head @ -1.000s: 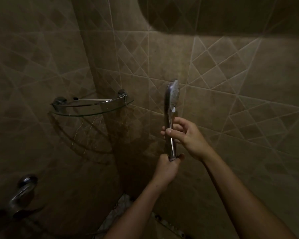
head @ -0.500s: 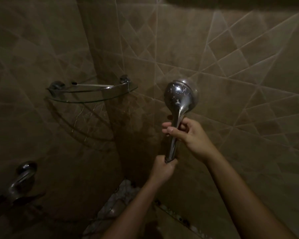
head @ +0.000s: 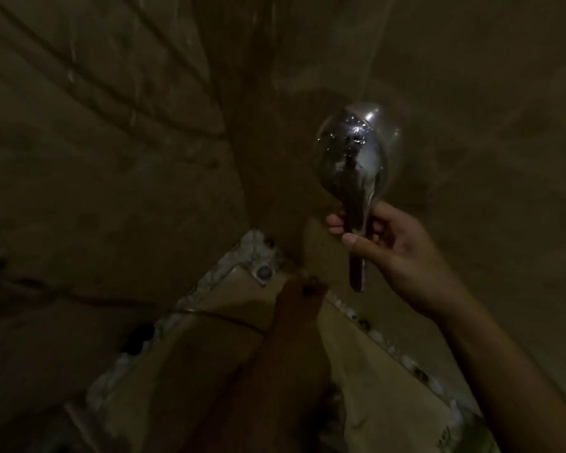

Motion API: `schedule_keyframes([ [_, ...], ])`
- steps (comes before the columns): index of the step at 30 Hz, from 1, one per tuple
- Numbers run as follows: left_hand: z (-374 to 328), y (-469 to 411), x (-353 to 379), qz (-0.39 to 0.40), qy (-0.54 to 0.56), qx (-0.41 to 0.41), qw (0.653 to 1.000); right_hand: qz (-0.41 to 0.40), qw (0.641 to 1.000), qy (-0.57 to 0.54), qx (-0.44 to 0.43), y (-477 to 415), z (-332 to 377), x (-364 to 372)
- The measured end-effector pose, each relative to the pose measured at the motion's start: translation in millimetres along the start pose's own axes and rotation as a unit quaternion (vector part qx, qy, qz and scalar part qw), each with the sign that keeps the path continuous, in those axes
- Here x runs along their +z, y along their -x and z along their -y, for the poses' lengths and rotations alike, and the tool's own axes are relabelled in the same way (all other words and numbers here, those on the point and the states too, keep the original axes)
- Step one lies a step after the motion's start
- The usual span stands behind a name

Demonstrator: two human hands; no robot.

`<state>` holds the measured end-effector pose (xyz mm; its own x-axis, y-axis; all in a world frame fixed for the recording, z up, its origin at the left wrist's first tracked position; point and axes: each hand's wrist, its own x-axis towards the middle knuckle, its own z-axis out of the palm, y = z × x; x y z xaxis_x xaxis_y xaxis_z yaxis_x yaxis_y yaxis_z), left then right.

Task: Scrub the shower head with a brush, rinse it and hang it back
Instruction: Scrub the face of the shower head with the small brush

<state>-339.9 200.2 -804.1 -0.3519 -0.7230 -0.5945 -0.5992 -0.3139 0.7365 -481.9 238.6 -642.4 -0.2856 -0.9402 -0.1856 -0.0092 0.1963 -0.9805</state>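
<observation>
Head view, dim and smeared with blur: on the far left the tiled wall [head: 95, 158] runs dark up to the corner, its grout lines barely showing. Low down, a thin hose [head: 216, 317] lies in a shallow curve across the edge of the floor [head: 373, 387], which is pale and bordered by a strip of light pebbles [head: 209, 279]; a small round fitting [head: 263, 273] sits in that strip near the corner. Just right of it the left arm reaches down and away, and the left hand [head: 303, 292] is a dark shape over the floor, well below the shower head and apart from it; I cannot tell how its fingers lie or whether it holds anything. Further right, the shower head [head: 352, 158] stands upright in the air close to the right wall [head: 471, 109], its chrome back turned this way, wet and catching glints, the handle pointing down. The right hand [head: 396, 253] grips that handle about midway, fingers curled behind it and the thumb [head: 353, 240] laid across the front, with the handle's lower end sticking out below the palm. The right forearm runs down to the bottom right corner.
</observation>
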Motion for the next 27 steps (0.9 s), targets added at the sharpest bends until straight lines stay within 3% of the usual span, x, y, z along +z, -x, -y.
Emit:
schedule_keyframes([
  [5,118.5,-76.1,38.2,-0.008,-0.052,-0.036,0.998,0.001,0.999,0.022,0.030,-25.3,-175.1,14.0],
  [11,273.1,-170.0,86.4,0.038,-0.124,-0.112,0.985,0.010,0.986,-0.022,0.165,-41.7,-383.9,35.0],
  [16,383.0,-238.5,128.5,0.062,-0.131,-0.154,0.977,0.037,0.974,-0.005,0.225,-50.1,-520.5,52.8],
  [22,453.5,-300.3,169.2,0.080,-0.128,-0.174,0.973,0.017,0.968,-0.007,0.250,-65.5,-624.5,64.2],
  [27,458.6,-333.2,180.1,0.065,-0.136,-0.171,0.974,0.011,0.964,0.003,0.264,-74.1,-641.0,57.9],
])
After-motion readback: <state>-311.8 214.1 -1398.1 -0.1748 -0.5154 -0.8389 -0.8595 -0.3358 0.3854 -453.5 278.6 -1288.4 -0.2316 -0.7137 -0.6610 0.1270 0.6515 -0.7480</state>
